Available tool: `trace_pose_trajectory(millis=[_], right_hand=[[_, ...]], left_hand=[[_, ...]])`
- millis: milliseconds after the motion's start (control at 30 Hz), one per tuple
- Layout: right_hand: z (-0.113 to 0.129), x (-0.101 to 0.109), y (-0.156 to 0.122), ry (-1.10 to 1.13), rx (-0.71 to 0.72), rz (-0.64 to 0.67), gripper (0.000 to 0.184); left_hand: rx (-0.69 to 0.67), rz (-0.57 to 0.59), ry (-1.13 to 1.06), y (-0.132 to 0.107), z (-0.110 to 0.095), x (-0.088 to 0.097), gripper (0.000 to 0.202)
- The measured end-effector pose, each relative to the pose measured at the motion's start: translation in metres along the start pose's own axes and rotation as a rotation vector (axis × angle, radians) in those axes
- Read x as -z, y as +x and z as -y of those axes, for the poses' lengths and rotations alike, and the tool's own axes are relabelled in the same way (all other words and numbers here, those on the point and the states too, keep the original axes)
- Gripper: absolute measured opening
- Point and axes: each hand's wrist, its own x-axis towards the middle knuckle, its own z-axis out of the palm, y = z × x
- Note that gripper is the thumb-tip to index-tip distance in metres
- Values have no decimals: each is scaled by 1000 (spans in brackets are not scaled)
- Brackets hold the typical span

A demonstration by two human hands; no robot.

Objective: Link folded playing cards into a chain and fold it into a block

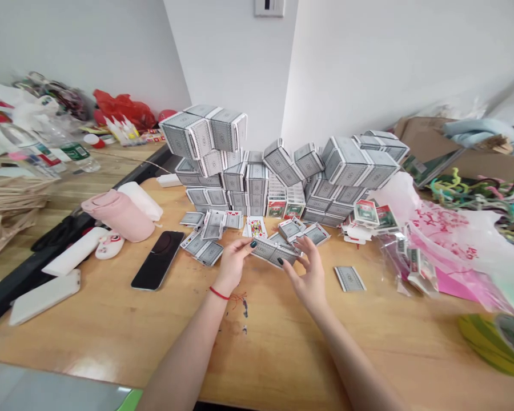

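Between my two hands, above the near side of the table, are patterned grey-backed playing cards (269, 252). My left hand (233, 265) pinches their left end with the thumb on top. My right hand (309, 275) has its thumb and fingers curved round the right end. Just beyond lie loose playing cards (212, 225), and a face-up picture card (256, 227) shows among them. Blocks built from cards (233, 191) are stacked behind, with another stack (346, 171) to the right. A single card (349, 278) lies face down right of my right hand.
A black phone (157, 260) and a pink bottle (122, 216) are on the left. Red-and-green card boxes (366, 213) sit at the right stack. Further right are plastic bags (449, 234), pipe cleaners (484, 197) and a tape roll (482, 342). A wall (235, 63) rises behind the stacks.
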Motion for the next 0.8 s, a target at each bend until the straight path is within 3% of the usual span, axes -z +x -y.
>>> trace_pose_trajectory(millis=[67,200,400,500,667,800], right_hand=[[-6,-3,-1,26,-111,0,66],[-14,-7,-5,92,-267,85,41],[0,-11,-16,-23,-125,143,26],[6,-9,-17,17,-69,180,24],[-3,-9,-14,153,-178,107,36],[-15,-14,-10,46,-174,104,27]], left_hand=[[20,2,-59,1,1,0,24],[-23,-6,8,-4,-3,-3,23],[24,80,198,-10,-8,-4,27],[1,-5,275,-7,-4,-2,22],[-80,-127,30,1,-4,3,19],[-51,-151,-133,2,-9,4,16]])
